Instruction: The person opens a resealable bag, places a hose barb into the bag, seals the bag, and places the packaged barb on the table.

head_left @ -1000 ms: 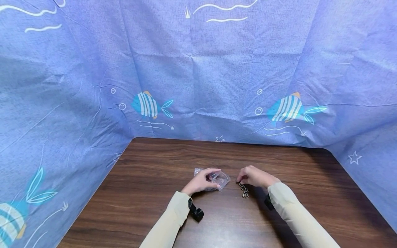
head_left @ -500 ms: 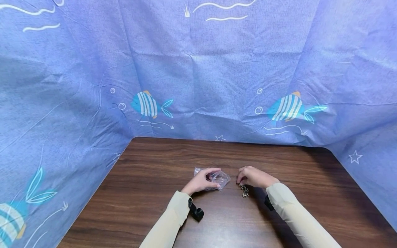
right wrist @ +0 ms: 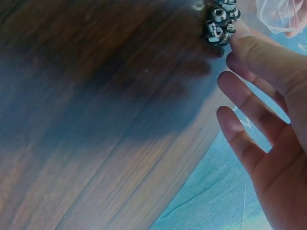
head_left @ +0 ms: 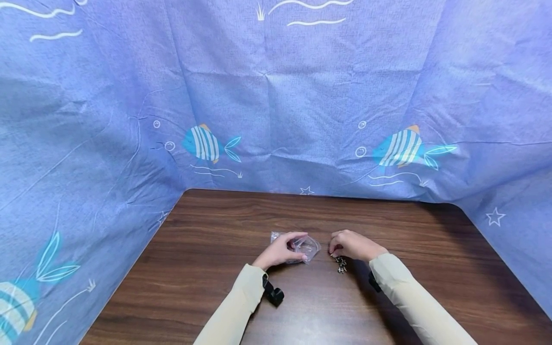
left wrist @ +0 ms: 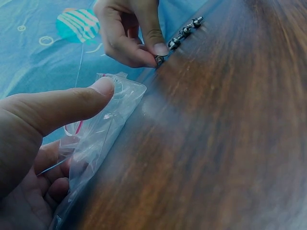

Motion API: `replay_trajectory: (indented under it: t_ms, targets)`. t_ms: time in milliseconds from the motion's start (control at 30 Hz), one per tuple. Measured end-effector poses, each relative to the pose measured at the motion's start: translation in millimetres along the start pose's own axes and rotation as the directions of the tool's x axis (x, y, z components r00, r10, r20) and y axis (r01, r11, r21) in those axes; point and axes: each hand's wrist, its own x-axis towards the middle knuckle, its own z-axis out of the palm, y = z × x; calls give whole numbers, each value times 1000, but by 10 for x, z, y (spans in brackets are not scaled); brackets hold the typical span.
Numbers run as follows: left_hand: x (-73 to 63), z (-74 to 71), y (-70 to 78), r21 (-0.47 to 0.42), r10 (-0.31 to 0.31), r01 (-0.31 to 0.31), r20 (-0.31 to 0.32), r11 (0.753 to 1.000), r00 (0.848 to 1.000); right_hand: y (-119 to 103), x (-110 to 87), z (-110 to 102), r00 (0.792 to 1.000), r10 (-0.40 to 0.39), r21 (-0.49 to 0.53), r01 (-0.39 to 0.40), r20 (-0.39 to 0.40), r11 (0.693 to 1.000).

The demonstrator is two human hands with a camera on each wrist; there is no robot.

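Note:
My left hand (head_left: 280,251) holds a clear plastic zip bag (head_left: 309,247) at the table's middle, its mouth spread toward the right. In the left wrist view the thumb lies at the rim of the bag (left wrist: 108,124), and the other fingers curl behind it. A short gap away, my right hand (head_left: 354,245) pinches a small dark metal piece (left wrist: 159,60) between thumb and forefinger. Beside its fingertips is a little pile of shiny metal pieces (head_left: 341,266), which look like screws. Close up in the right wrist view, several pieces of the pile (right wrist: 220,21) cluster by the thumb.
Both hands work over a dark wood-grain table (head_left: 224,215). A blue cloth with printed fish (head_left: 276,96) hangs behind the table and along its sides. A black strap mount (head_left: 273,293) on the left wrist sits just above the tabletop.
My right fingertips have shifted slightly at the far end of the metal pile, where the pieces lie a little differently. The left hand and the bag stay in place.

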Motion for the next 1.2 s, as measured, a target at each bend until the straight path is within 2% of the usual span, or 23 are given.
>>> replay_trajectory:
  t_ms: [300, 500, 667, 1200]
  targets:
    - [6, 2, 0, 5, 4, -4, -3, 1000, 1000, 10, 19, 33, 997, 65, -9, -65, 39, 998]
    - [0, 5, -2, 11, 1, -1, -3, 1000, 1000, 5, 16, 18, 998, 57, -3, -57, 26, 998]
    - [2, 7, -5, 13, 3, -3, -2, 1000, 1000, 5, 13, -16, 995, 94, 2, -94, 27, 996]
    - [7, 7, 0, 7, 8, -8, 0, 1000, 1000, -47, 114, -73, 993, 99, -38, -101, -56, 994]
